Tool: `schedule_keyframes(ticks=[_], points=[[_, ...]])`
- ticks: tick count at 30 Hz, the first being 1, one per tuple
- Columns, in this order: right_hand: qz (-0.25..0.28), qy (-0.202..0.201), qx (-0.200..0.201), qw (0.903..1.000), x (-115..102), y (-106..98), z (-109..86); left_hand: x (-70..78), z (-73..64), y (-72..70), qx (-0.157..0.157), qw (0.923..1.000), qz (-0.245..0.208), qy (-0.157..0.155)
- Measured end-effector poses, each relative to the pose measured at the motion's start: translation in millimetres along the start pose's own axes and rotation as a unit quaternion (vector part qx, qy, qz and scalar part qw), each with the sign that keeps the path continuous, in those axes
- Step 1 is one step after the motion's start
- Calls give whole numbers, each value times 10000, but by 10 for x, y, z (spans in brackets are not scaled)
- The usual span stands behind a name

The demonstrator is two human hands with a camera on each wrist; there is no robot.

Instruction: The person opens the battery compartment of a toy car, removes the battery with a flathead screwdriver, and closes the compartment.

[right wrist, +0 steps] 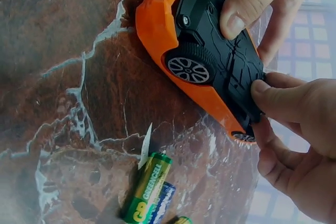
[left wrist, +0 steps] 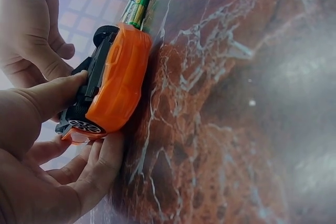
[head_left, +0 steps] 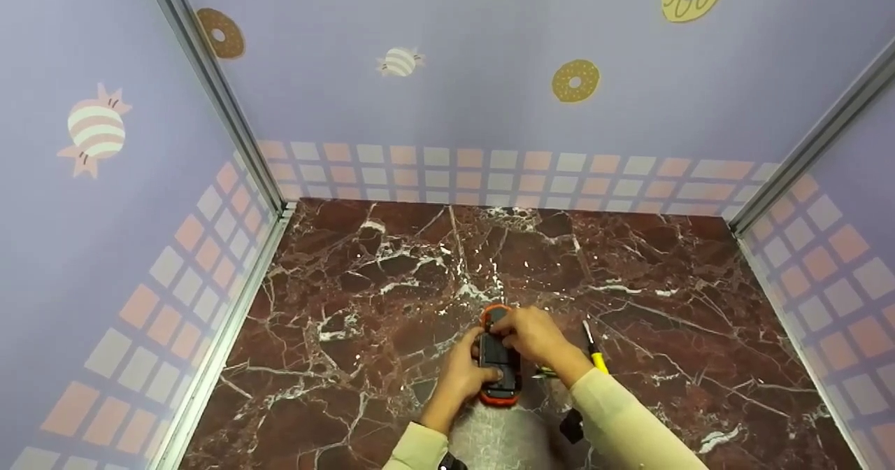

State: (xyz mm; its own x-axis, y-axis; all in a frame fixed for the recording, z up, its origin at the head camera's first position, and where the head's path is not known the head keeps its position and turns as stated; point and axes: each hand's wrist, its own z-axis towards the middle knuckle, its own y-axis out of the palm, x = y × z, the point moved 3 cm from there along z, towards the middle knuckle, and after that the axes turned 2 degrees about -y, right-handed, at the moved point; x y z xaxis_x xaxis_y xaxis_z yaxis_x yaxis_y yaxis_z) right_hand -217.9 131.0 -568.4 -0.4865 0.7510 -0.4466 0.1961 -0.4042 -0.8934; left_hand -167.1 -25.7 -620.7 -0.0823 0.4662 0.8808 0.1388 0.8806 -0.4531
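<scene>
An orange toy car (head_left: 500,400) lies upside down on the marbled surface, its black underside (right wrist: 226,51) facing up. My left hand (head_left: 463,372) holds it by the sides, thumb on the underside and fingers beneath the orange body, as the left wrist view shows. At the far end of the car my right hand (head_left: 535,333) pinches the edge of a black battery cover (right wrist: 244,106) between thumb and fingers. In the left wrist view a black wheel (left wrist: 84,125) with a silver rim sits beside my left fingers.
Several batteries lie right of the car, one a green GP cell (right wrist: 149,187), another blue (right wrist: 163,203). Farther right is a screwdriver (head_left: 596,358) with a yellow handle. Patterned walls (head_left: 419,106) enclose the marbled surface (head_left: 363,358) at the back and both sides.
</scene>
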Motion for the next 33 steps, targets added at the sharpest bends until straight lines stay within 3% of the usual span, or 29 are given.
schedule_keyframes(ticks=[5, 10, 20, 29, 33], points=[[678, 234, -205, 9972, 93, -9, -11, -7, -13, 2, -45, 9999, -24, -93], [1088, 25, -276, 9937, 154, -20, -15, -8, -29, 4, -21, 10000, -53, -60], [1756, 9, -326, 9839, 198, -54, -1, -5, -19, 0, -19, 10000, -59, -55], [1801, 69, -422, 9827, 199, -43, -3, -1, -22, -2, -58, 9999, -81, -93], [1216, -32, -351, 9920, 152, -26, -4, -7, -22, -5, -60, 9999, -115, -19]])
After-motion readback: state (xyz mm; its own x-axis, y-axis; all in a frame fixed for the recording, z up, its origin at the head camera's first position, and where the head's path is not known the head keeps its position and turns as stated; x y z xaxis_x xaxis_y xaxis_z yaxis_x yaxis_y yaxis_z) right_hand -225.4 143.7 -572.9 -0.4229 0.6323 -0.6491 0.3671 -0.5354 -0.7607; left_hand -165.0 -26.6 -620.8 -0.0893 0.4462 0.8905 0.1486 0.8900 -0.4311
